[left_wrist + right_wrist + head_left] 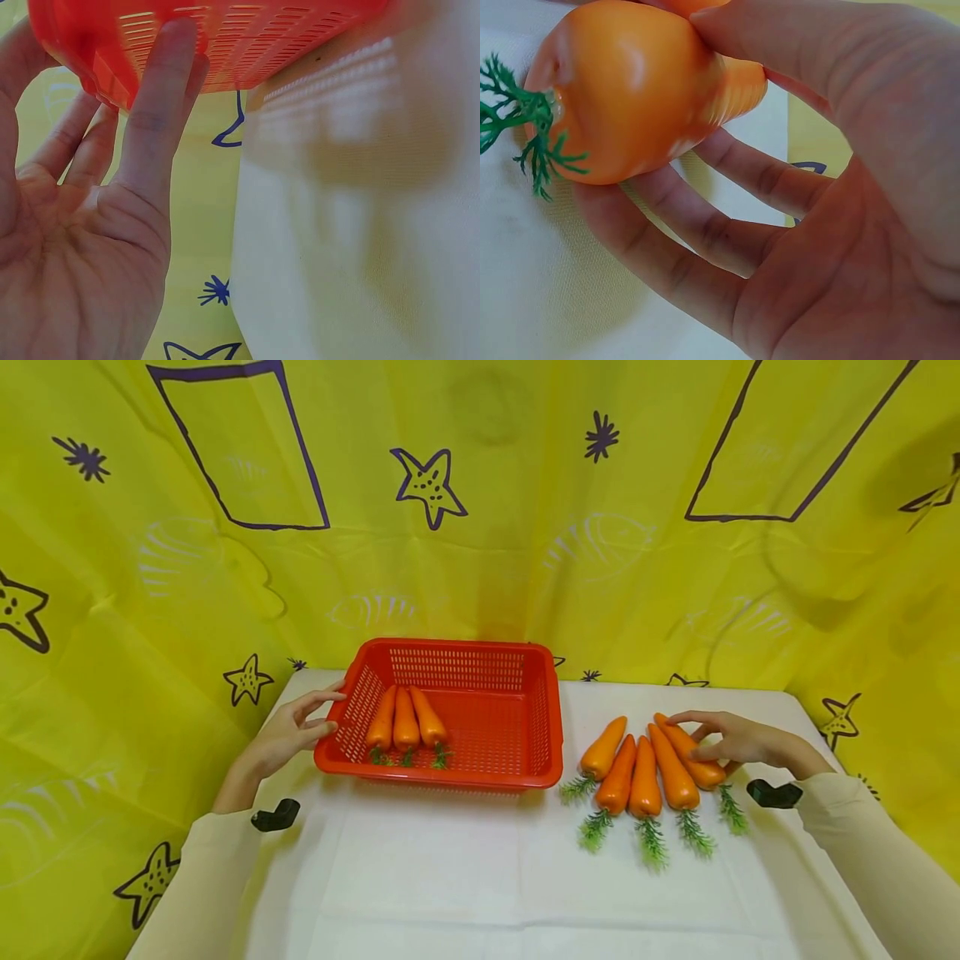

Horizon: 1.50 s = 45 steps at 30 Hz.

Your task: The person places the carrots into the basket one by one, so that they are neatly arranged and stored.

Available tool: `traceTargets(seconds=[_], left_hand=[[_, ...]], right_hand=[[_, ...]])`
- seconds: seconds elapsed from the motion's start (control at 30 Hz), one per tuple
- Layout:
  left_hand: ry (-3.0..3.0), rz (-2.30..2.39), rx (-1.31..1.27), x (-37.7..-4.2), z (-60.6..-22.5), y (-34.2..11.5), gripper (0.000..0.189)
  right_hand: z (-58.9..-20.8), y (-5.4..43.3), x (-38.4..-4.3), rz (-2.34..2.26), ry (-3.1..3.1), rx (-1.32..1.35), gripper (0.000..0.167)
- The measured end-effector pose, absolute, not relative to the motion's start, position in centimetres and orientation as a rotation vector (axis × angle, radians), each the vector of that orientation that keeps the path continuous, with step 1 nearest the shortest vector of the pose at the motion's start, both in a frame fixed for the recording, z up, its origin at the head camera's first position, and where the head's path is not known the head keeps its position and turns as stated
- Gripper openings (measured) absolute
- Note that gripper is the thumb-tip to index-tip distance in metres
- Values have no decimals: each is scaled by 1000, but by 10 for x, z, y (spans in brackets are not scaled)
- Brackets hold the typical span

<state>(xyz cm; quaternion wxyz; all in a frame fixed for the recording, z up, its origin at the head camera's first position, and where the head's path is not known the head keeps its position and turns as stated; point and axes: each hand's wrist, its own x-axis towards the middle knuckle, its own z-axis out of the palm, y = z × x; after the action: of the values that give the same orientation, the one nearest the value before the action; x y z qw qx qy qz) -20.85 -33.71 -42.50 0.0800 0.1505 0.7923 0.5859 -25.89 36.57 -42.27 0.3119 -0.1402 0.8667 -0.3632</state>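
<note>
My left hand (pixel 287 732) is at the left end of the red plastic basket (pixel 480 782), its extended fingers (pixel 154 112) touching the outer wall. Inside the basket, toward its left, three orange carrots (pixel 406 720) lie side by side, green tops toward me. On the right, my right hand (pixel 738 740) holds the rightmost carrot (pixel 630 90) of a fanned row, thumb on one side and curled fingers on the other. That carrot still lies at the table surface. Several more carrots (pixel 643 781) lie just left of it, leafy ends facing me.
A white cloth (pixel 450 877) covers the table. Behind it and along both sides hangs a yellow curtain (pixel 510 568) with starfish and fish drawings. Dark wrist devices (pixel 276 816) sit below both hands.
</note>
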Motion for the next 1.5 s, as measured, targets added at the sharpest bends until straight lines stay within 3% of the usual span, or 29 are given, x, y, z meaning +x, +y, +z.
traceTargets(seconds=[0.67,1.5], left_hand=[[2415,1716,412,-210,-421,-336,46],[2485,1676,400,-205,-415,-329,44]], right_hand=[[-415,360,-255,-921,2301,-398,68],[-336,354,-246,-1042,2411,-547,69]])
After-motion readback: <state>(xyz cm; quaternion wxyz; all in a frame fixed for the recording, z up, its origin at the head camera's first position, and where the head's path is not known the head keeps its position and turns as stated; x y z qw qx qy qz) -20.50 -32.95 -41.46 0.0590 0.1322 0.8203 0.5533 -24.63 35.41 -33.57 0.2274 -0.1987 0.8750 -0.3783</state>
